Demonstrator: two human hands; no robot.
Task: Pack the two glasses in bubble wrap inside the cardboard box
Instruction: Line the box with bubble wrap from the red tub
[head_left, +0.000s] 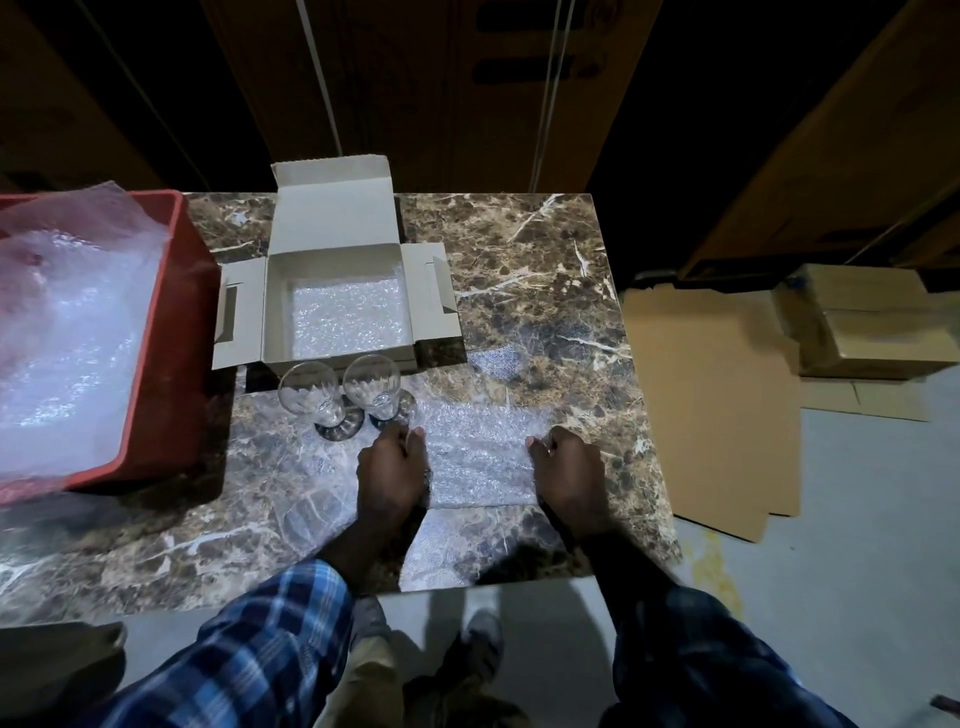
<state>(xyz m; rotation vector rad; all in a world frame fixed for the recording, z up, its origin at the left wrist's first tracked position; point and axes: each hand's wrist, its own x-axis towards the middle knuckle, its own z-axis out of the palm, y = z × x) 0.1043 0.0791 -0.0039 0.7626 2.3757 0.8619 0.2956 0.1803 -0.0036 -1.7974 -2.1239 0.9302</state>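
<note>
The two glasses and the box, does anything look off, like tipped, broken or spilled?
Nothing stands out. Both glasses stand upright, side by side, just in front of the open cardboard box, whose floor is lined with bubble wrap. Both hands hold a bubble wrap sheet flat on the table.

A brown marble-patterned table (545, 291) with pale veins stands on a grey floor (852, 519). At its left sits a red plastic bin (176, 332). To the right, flattened cardboard sheets (711, 405) lie on the floor, with closed cartons (872, 332) stacked just beyond them. Tall brown boxes (441, 88) rise at the far side, deep in shadow. The light is dim, brightest on the tabletop; a yellowish stain (719, 577) marks the floor near the table's right corner.
</note>
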